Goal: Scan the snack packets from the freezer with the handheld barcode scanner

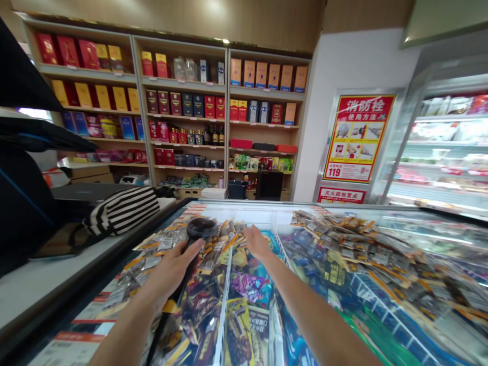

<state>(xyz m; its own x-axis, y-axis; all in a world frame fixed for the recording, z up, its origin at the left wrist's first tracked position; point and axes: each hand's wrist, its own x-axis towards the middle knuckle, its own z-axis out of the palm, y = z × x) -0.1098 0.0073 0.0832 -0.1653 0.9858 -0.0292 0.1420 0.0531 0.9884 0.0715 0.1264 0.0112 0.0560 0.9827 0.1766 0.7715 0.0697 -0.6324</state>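
My left hand [176, 264] is closed round the handle of a black tool with a round, dark head [201, 228]; a thin black length with a yellow band runs down below it. I cannot make out the tool's exact kind. My right hand [257, 243] reaches forward over the freezer's glass top, next to the small clear packets [224, 243] with orange edges. Its fingertips are partly hidden and blurred, so whether they grip a packet does not show. More such packets [354, 244] lie heaped on the right.
Under the glass, wire dividers [226, 295] separate colourful wrapped goods [249, 287]. Left of the freezer, a striped bag [124, 211] rests on a counter [23, 292]. Shelves of boxes [183, 104] stand behind, with a red poster [354, 137] and a lit display fridge [444, 152] at the right.
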